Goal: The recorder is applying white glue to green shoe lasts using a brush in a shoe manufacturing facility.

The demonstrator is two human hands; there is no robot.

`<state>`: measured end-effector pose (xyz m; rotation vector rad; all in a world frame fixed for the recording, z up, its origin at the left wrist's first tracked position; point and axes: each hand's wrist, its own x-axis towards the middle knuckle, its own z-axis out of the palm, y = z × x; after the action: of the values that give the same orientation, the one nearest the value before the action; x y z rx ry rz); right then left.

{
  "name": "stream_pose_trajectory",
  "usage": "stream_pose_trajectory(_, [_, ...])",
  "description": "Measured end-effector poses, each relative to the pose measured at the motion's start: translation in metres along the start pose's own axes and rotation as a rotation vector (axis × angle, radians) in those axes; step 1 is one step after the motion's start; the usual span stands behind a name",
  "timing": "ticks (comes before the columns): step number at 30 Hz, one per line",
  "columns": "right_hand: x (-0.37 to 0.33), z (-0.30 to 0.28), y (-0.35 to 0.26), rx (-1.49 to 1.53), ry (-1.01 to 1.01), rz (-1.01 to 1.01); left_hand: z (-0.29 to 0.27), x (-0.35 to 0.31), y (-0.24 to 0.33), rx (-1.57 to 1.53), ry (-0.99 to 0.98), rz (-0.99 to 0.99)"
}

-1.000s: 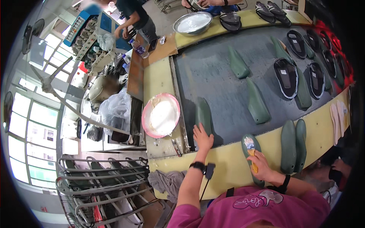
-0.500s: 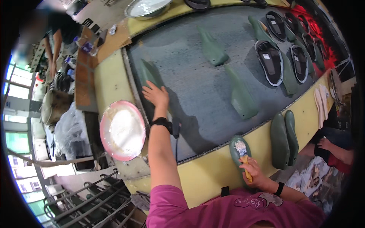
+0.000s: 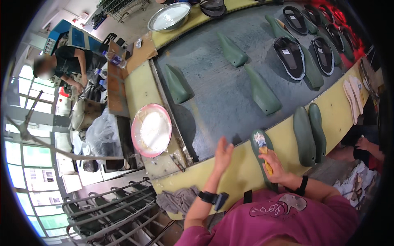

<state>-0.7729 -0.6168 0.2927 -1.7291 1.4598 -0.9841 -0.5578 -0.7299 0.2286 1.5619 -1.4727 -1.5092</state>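
Note:
My right hand (image 3: 274, 167) grips a paintbrush (image 3: 267, 166) by its yellow handle. The white-coated bristles rest on the bottom face of a green shoe last (image 3: 259, 137), lying at the near edge of the bench. Over that same edge, left of this last, my left hand (image 3: 223, 155) hangs with its fingers stretched out and holding nothing. A bowl of white paste with a pink rim (image 3: 134, 139) stands to the left. Farther off on the dark belt sits another green last (image 3: 177, 86). Two green lasts (image 3: 303, 137) lie side by side right of the brush.
The dark conveyor belt (image 3: 205, 106) carries several lasts and black shoe uppers (image 3: 289, 58). A metal bowl (image 3: 170, 17) stands at the far edge. Pale insoles (image 3: 352, 98) lie at right. A metal rack (image 3: 111, 209) is lower left. A co-worker (image 3: 74, 61) is at far left; another person's hand (image 3: 364, 143) shows at right.
My left hand has left the last on the left of the belt and come back toward me. My right hand keeps the brush on the near last. The whole view has shifted.

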Motion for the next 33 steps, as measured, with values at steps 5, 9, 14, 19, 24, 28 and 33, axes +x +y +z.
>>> stream_pose_trajectory(5, [0.011, 0.002, -0.008, 0.044, 0.072, -0.078, 0.068, -0.078, 0.024, -0.004, -0.075, -0.018])
stream_pose_trajectory(9, [0.033, -0.032, -0.001, 0.000, 0.206, -0.255, 0.104, -0.088, 0.041, 0.238, -0.054, 0.203])
stream_pose_trajectory(14, [0.033, -0.083, 0.006, -0.050, 0.184, -0.294, 0.084, -0.096, 0.052, -0.013, -0.196, -0.054])
stream_pose_trajectory(19, [0.025, -0.087, 0.015, 0.084, 0.218, -0.282, 0.034, -0.104, 0.016, 0.055, -0.095, -0.018])
stream_pose_trajectory(24, [0.019, -0.069, 0.019, 0.307, 0.175, -0.224, 0.061, -0.082, 0.048, 0.556, 0.147, 0.004])
stream_pose_trajectory(28, [0.025, -0.077, 0.011, 0.323, 0.123, -0.231, 0.050, -0.083, 0.052, -0.134, -0.087, -0.105])
stream_pose_trajectory(33, [0.042, -0.081, -0.022, 0.471, -0.005, -0.049, 0.039, -0.113, 0.056, -0.244, -0.150, -0.074])
